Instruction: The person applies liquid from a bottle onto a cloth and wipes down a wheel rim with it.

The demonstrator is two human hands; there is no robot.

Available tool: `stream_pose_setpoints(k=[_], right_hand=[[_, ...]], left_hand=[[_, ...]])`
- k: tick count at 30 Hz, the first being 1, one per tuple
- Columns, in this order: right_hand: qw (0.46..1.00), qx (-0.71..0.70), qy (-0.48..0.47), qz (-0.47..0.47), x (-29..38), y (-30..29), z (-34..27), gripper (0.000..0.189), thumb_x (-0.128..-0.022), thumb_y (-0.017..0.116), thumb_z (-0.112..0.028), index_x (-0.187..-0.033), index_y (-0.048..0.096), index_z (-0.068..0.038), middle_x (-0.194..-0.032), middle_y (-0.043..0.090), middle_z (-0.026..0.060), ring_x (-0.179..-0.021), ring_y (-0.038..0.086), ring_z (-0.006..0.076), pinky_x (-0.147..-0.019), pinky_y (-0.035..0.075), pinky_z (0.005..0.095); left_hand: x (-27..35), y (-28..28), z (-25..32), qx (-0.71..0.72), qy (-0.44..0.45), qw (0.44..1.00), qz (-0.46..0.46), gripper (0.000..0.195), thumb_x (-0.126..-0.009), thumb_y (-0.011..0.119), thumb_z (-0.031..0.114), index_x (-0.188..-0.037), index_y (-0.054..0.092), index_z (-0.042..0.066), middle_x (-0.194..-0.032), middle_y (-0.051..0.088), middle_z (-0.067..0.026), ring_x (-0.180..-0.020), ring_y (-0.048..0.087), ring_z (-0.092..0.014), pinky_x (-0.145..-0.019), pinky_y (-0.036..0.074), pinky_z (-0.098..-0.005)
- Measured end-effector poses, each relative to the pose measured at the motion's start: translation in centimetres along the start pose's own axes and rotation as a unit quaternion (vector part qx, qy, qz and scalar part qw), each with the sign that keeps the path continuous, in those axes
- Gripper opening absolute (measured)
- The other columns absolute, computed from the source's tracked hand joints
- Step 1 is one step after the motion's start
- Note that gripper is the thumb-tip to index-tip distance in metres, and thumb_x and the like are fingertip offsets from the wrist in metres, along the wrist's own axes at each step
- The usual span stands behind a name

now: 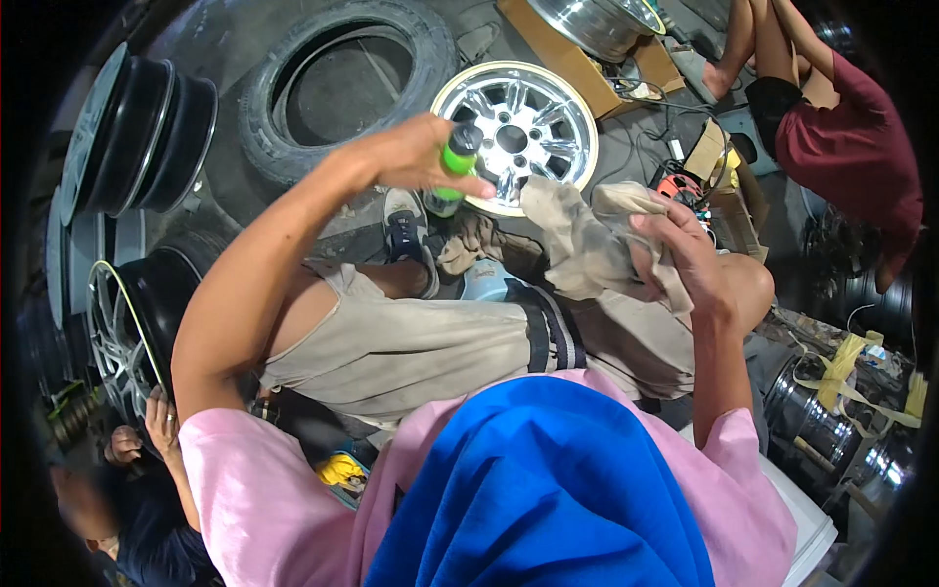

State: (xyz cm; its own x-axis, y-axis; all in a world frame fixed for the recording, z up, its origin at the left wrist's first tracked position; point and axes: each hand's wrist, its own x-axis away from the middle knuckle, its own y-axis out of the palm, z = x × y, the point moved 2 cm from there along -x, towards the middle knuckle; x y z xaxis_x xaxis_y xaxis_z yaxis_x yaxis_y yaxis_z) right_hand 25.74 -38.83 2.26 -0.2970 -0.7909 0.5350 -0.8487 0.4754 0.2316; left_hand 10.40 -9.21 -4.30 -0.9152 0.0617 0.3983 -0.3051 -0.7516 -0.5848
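My left hand (411,155) grips a green bottle with a black cap (460,158), tilted slightly above the near side of a polished alloy wheel (527,155). The wheel lies face up on the floor, with masking tape around its rim. Bunched in my right hand (684,238) is a stained beige cloth (568,238), held above my right knee near the wheel. Some of the right fingers are hidden by the cloth. Another crumpled, dirty cloth (469,246) lies between my legs, just this side of the wheel.
A tyre (257,125) lies beyond my left arm. Wheels (147,139) are stacked at left, where a person's hand (163,425) touches a taped wheel (117,337). A cardboard box (543,55) bears another rim. Cables trail near a seated person in maroon (851,147).
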Motion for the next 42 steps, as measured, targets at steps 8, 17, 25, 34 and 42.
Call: stream_pose_setpoints(k=[8, 17, 25, 34, 42], right_hand=[[0.765, 0.612, -0.2, -0.004, -17.1, 2.0, 14.3, 0.027, -0.092, 0.07, -0.025, -0.1, 0.066, 0.0, -0.099, 0.066, 0.0187, -0.095, 0.069, 0.0316, -0.084, 0.053, 0.0431], [0.699, 0.68, -0.223, -0.006, -21.4, 4.5, 18.6, 0.017, -0.084, 0.062, -0.004, -0.101, 0.064, 0.0, -0.102, 0.064, 0.0193, -0.093, 0.07, 0.0392, -0.08, 0.057, 0.0505], [0.705, 0.688, -0.166, -0.038, -15.4, -2.3, 18.3, 0.027, -0.082, 0.065, -0.006, -0.11, 0.066, -0.006, -0.108, 0.065, 0.017, -0.098, 0.069, 0.0405, -0.085, 0.056, 0.0507], [0.595, 0.802, -0.029, 0.045, -7.5, -15.6, 1.4, 0.029, -0.081, 0.07, -0.011, -0.109, 0.068, -0.003, -0.114, 0.067, 0.0173, -0.101, 0.068, 0.041, -0.089, 0.054, 0.0506], [0.765, 0.612, -0.138, -0.146, -13.2, -11.5, 12.1, 0.047, -0.082, 0.071, -0.011, -0.128, 0.064, -0.003, -0.129, 0.06, 0.0172, -0.115, 0.062, 0.0398, -0.097, 0.051, 0.0478]], left_hand=[[2.8, -6.3, 0.7, -0.074, -0.033, 0.985, 0.153, 0.058, -0.085, 0.081, 0.052, -0.115, 0.075, 0.003, -0.099, 0.075, -0.0151, -0.093, 0.072, -0.025, -0.084, 0.056, -0.0396], [5.1, -6.6, 0.0, -0.027, -0.008, 0.977, 0.213, 0.06, -0.081, 0.082, 0.059, -0.1, 0.078, 0.002, -0.087, 0.075, -0.0135, -0.084, 0.071, -0.025, -0.079, 0.055, -0.0392], [6.5, -7.3, 0.1, 0.028, 0.0, 0.971, 0.238, 0.059, -0.082, 0.083, 0.056, -0.103, 0.078, 0.001, -0.089, 0.074, -0.0115, -0.087, 0.071, -0.022, -0.081, 0.055, -0.0362], [7.8, -8.3, -3.9, 0.008, -0.024, 0.965, 0.259, 0.059, -0.084, 0.079, 0.06, -0.113, 0.076, 0.009, -0.102, 0.074, -0.0084, -0.096, 0.07, -0.02, -0.083, 0.054, -0.0343], [6.6, -8.7, -2.4, -0.016, -0.074, 0.972, 0.222, 0.06, -0.084, 0.079, 0.062, -0.112, 0.077, 0.009, -0.102, 0.074, -0.0089, -0.096, 0.07, -0.021, -0.084, 0.055, -0.0352]])
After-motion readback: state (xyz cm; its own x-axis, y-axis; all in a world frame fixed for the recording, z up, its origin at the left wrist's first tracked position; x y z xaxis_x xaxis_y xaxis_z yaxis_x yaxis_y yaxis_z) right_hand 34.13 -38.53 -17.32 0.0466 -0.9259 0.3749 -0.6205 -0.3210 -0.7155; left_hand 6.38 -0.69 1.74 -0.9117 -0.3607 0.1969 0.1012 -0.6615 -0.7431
